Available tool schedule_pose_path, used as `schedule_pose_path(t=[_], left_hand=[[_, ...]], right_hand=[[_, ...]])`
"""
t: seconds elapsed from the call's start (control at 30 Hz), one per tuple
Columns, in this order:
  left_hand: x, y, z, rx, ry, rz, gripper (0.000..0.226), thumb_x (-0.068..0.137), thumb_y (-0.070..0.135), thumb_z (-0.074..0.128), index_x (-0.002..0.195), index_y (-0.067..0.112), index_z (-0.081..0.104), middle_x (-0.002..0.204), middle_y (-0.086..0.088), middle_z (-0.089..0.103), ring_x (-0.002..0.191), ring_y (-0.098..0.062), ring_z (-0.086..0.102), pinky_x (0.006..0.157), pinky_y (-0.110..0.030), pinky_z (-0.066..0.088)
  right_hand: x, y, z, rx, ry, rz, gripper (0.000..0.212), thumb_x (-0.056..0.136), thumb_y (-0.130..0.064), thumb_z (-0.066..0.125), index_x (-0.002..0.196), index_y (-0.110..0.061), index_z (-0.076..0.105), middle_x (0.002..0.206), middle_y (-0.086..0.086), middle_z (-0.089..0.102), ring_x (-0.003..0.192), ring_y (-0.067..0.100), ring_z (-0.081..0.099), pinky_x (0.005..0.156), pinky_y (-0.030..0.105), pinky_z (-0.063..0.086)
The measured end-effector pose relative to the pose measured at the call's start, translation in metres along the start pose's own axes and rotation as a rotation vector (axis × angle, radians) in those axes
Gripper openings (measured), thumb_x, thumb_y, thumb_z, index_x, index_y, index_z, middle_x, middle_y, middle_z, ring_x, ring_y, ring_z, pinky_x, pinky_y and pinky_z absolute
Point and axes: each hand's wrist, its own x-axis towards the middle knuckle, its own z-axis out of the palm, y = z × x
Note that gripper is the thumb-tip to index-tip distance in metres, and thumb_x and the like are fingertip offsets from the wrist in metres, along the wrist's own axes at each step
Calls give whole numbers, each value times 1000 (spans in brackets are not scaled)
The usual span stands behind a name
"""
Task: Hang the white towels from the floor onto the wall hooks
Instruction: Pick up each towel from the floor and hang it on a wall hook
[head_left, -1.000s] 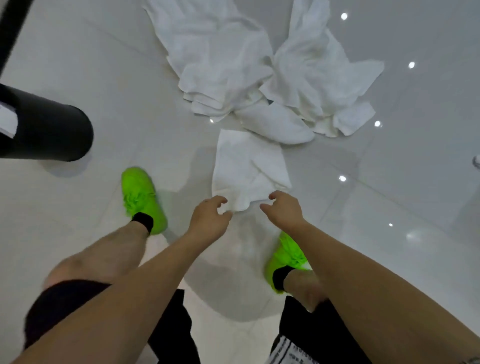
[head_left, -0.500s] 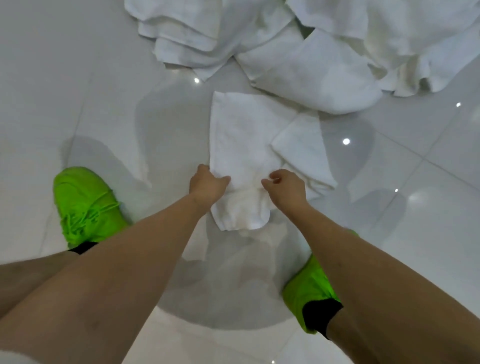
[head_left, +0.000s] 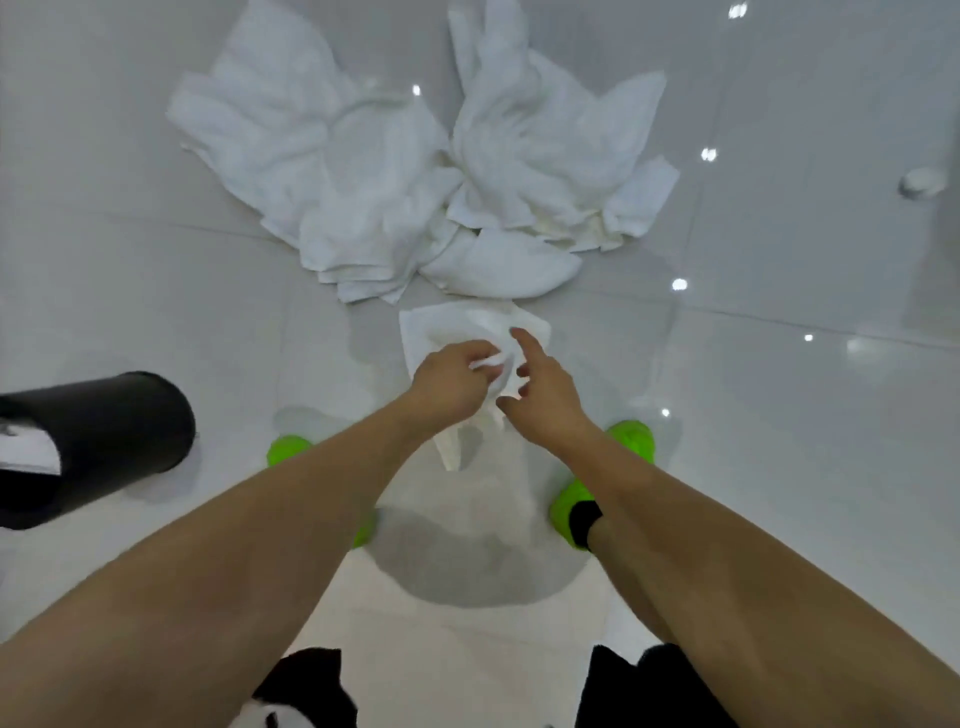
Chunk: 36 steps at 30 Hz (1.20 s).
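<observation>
- A black cylindrical bin (head_left: 98, 441) lies on its side far to the left of the small white towel (head_left: 441, 332), well apart from it, with a scrap of white showing at its mouth.
- The left hand (head_left: 447, 382) is curled over the small white towel and pinches a bunched fold of it between thumb and fingertips, probably to gather the cloth into one grip so it comes off the floor in a single lift.
- The small white towel itself hangs partly raised: its upper edge shows above the hands, and a tail droops below them, between the two bright green shoes (head_left: 602, 483).
- The right hand (head_left: 545, 395), just right of that pinch, has its forefinger stretched out and the rest spread loosely; it touches or nearly touches the towel but grips nothing, and looks set to find a second edge.
- Beyond the small white towel, just past its far edge, the pile of white towels (head_left: 415, 182) sprawls crumpled in two heaps, not yet picked up.
- The glossy white tiled floor (head_left: 779, 467) mirrors ceiling spotlights as bright dots to the right of the towel; thin grout lines cross it. No wall hooks are in view.
</observation>
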Motion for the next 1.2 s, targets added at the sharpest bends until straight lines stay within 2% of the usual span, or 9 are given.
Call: schedule_pose_path(t=[0.1,0.2,0.4,0.47,0.6,0.7,0.93,1.07,1.2], left_hand=[[-47,107,-37,257,-119,175,16,93,31,60,100,21,71,102,1,70,97,-20,63,76,-27,44],[-92,223,-62,418,-157,275,18,93,32,61,108,30,71,91,14,62,93,-13,58,70,-21,40],[-198,476,-52,644,-68,562,20,90,36,58,106,28,67,99,8,63,95,-17,57,76,-27,43],[-239,551,-46,707,-50,639,19,85,42,63,97,28,67,100,5,65,93,-18,60,73,-30,48],[-317,665,-24,877,-78,790,35,64,58,80,83,32,68,85,8,64,79,-11,61,62,-28,47],[-350,731,15,1053,-19,923,30,60,53,84,73,31,67,75,11,63,73,-10,59,54,-25,40],[-384,857,134,982,234,1301,24,85,33,70,65,29,59,69,6,54,66,-16,52,52,-28,34],[-395,931,192,898,319,1480,19,89,22,56,71,27,59,78,-1,57,80,-27,57,67,-38,49],[-389,1024,249,818,341,1545,15,93,24,53,82,23,63,83,-3,59,88,-30,58,71,-38,49]], right_hand=[[-59,-45,-86,14,98,-167,81,78,-5,67,148,-34,37,128,10,42,109,25,55,83,28,46],[-123,-70,-192,25,158,-225,50,76,-7,72,123,-19,60,129,10,48,114,27,53,91,37,48],[-273,-81,-410,6,442,-223,21,76,-34,76,87,-18,67,83,1,63,78,21,62,62,34,49],[-326,-71,-471,-35,561,-193,30,75,-43,76,73,-17,61,73,1,61,66,18,59,51,31,42],[-428,-34,-571,-147,796,-131,35,66,-54,78,66,-22,64,67,-2,61,63,15,58,49,30,40],[-492,8,-620,-163,953,-79,30,63,-53,78,60,-28,61,61,-7,58,60,11,56,47,25,30],[-610,119,-699,-14,1240,66,21,74,-43,77,70,-26,66,69,-8,65,68,10,62,57,32,51],[-650,165,-761,-33,1405,126,34,72,-49,77,60,-24,58,61,-5,57,62,12,54,51,31,35],[-683,215,-837,-52,1509,194,38,68,-48,79,57,-24,52,59,-7,54,60,8,50,49,30,29]])
